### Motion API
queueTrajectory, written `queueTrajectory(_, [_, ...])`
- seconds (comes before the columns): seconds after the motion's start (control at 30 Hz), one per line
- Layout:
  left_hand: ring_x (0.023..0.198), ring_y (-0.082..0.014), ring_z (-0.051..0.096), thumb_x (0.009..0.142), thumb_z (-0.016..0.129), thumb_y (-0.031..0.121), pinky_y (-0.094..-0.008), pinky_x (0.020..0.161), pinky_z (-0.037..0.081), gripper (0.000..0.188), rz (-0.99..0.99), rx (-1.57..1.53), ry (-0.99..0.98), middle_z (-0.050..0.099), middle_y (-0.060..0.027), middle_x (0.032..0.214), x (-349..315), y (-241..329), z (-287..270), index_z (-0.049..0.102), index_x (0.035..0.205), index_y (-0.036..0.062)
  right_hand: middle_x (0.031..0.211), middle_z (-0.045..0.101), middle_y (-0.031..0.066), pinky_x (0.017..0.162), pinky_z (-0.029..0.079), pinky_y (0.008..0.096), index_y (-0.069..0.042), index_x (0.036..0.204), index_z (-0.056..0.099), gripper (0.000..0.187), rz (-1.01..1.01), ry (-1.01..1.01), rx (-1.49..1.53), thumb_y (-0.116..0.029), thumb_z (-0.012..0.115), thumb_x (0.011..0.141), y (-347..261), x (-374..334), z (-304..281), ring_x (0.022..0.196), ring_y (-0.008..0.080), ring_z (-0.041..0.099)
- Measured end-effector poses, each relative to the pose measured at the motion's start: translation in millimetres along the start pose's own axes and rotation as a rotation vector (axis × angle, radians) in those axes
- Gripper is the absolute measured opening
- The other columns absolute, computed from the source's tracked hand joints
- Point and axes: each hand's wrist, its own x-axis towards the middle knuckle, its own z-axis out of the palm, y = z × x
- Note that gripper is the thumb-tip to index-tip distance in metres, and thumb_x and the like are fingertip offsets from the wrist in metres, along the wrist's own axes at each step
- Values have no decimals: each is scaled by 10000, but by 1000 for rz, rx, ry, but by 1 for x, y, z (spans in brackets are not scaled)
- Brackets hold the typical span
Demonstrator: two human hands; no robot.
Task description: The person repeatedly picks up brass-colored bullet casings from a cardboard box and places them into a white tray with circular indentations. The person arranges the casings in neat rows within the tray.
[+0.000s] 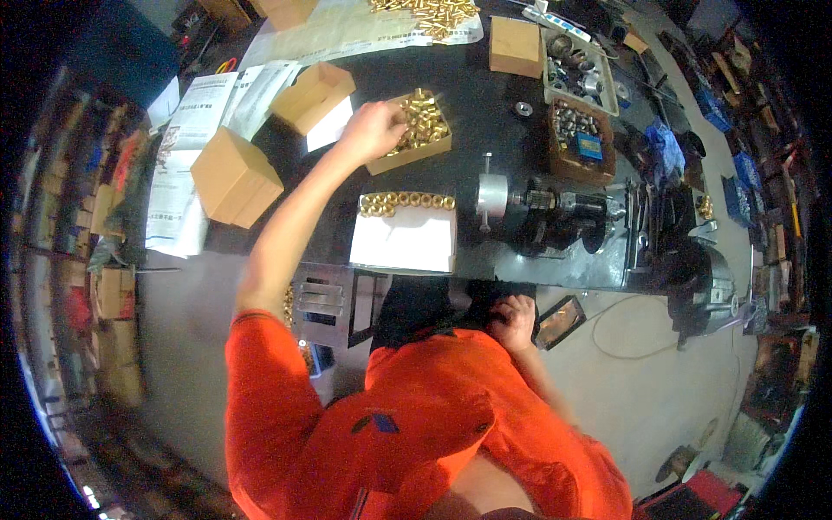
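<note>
My left hand (374, 132) reaches over the table to an open cardboard box (414, 159) heaped with small brass fittings (422, 120). Its fingers are bent together at the box's left side, and what they pinch, if anything, is hidden. Nearer to me stands a white-lined carton (405, 238). Brass fittings (407, 203) line its far side, one full row and a shorter one. Below the table edge, my right hand (513, 322) rests by my dark-clothed leg with its fingers curled. Whether something is inside them does not show.
A small clamping machine (563, 208) stands right of the carton. Behind it are a box of metal parts (579, 121) and a tray of rings (598, 74). Empty cardboard boxes (236, 178) and printed sheets (182, 173) lie left. More brass pieces (433, 16) cover paper at the back.
</note>
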Motion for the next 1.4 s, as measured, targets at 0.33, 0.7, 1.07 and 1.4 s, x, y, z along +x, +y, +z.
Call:
queueTrajectory(0.33, [759, -315, 649, 817, 626, 198, -441, 646, 515, 128, 98, 59, -60, 652, -107, 828, -139, 53, -3, 648, 842, 74, 834, 580, 54, 829, 402, 444, -95, 753, 638, 253, -15, -14, 19, -162, 672, 511, -6, 4, -3, 868, 312, 527])
queueTrajectory(0.7, [714, -323, 655, 813, 573, 181, -466, 609, 519, 120, 42, 210, -47, 668, -115, 828, -134, 48, 20, 625, 819, 73, 862, 606, 50, 837, 398, 428, -91, 765, 658, 250, 5, -15, 23, -154, 659, 524, -8, 5, -7, 862, 303, 532])
queueTrajectory(1.07, [649, -329, 649, 819, 571, 188, -469, 582, 518, 108, 59, 219, -14, 661, -114, 742, -134, 49, 22, 615, 819, 89, 879, 606, 49, 838, 402, 428, -87, 763, 652, 252, -7, -16, 10, -145, 665, 519, -6, 3, -5, 889, 305, 530])
queueTrajectory(1.4, [708, -299, 670, 805, 653, 223, -418, 643, 523, 167, -10, -10, 74, 671, -125, 746, -76, 28, -9, 672, 906, 91, 903, 610, 57, 829, 403, 429, -82, 764, 643, 241, -8, 0, 3, -145, 672, 533, -3, 1, 0, 869, 308, 532])
